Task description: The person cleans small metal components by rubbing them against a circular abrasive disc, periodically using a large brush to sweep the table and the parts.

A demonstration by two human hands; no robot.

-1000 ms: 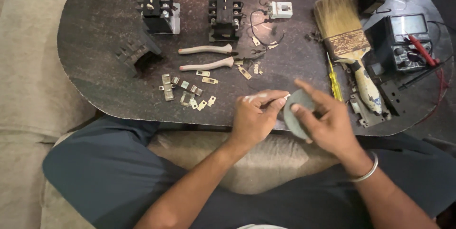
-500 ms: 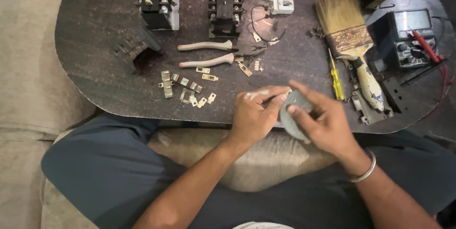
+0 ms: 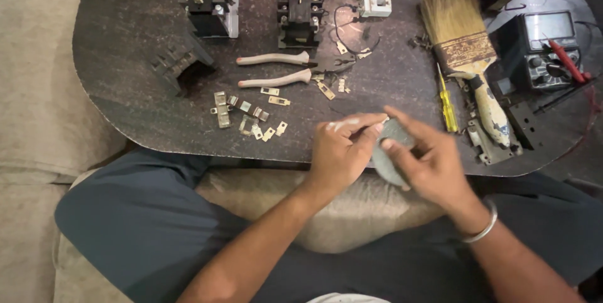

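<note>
Two hands met at the near edge of the table (image 3: 125, 58), right in front of the pliers (image 3: 276, 69). The left hand (image 3: 339, 152) had its fingers drawn together, pinching something small and pale at the fingertips; what it was, I could not tell. The right hand (image 3: 433, 165) gripped a grey pad (image 3: 389, 152), thumb on top and fingers curled under it, and the pinched tips of the left pressed against that pad. The pad sat nearer the person than the pliers and a little to their right, half over the table's rim, above a dark-trousered lap. A metal bangle (image 3: 480, 231) ringed the right wrist.

Just left of the pliers' handles, toward the person, lay a scatter of small metal contacts (image 3: 245, 114), close together. Behind the pliers stood two black contactor blocks, one (image 3: 295, 11) straight beyond them, the other (image 3: 204, 1) farther left. A black housing (image 3: 179, 64) lay tipped over left of the pliers. Right of the pliers rested a brush (image 3: 465, 52), bristles pointing away, with a yellow screwdriver (image 3: 447, 105) just beside its handle. Farther right again sat a meter (image 3: 543, 48) with a red probe (image 3: 565, 61) across it. A small white switch (image 3: 375, 5) sat beyond the pliers' jaws, black wire looping from it.
</note>
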